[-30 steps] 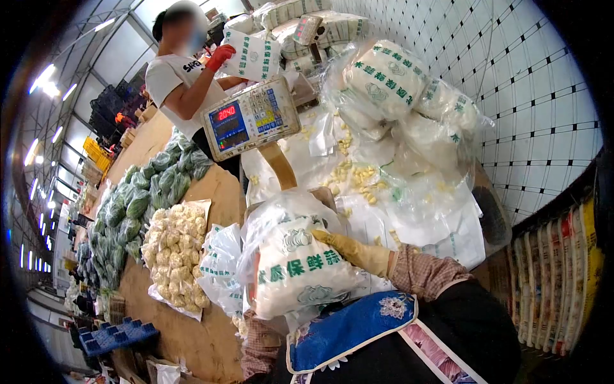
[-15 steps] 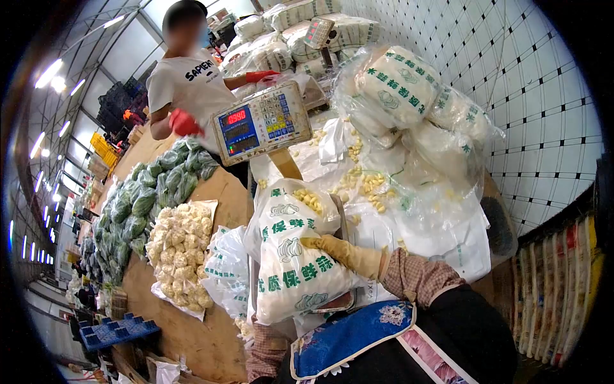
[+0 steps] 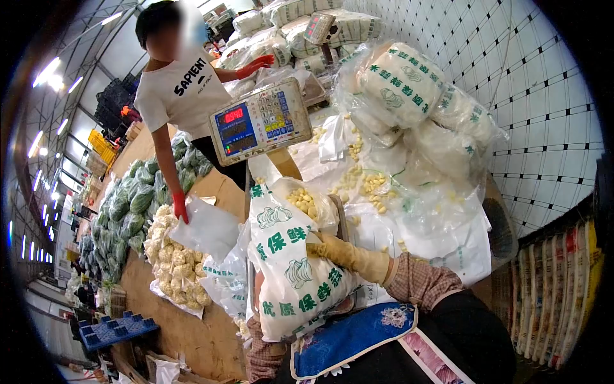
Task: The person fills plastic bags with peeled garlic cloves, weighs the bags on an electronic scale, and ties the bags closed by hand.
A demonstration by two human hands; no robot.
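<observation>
While the printed bag [image 3: 297,272] lies directly left of the right hand [image 3: 339,251], its long axis runs from the blue cloth [image 3: 352,326] outward toward the scale display [image 3: 259,121]. The right grip touches the bag's right side, though whether it pinches the film cannot be told; the left hand is out of sight behind the bag. To the right, the sheet-covered worktop [image 3: 454,237] carries loose cloves [image 3: 374,185] and extends toward a tiled wall [image 3: 537,128].

Two scale displays [image 3: 259,121], two red gloves [image 3: 180,206] and one yellow glove [image 3: 348,254] show.
</observation>
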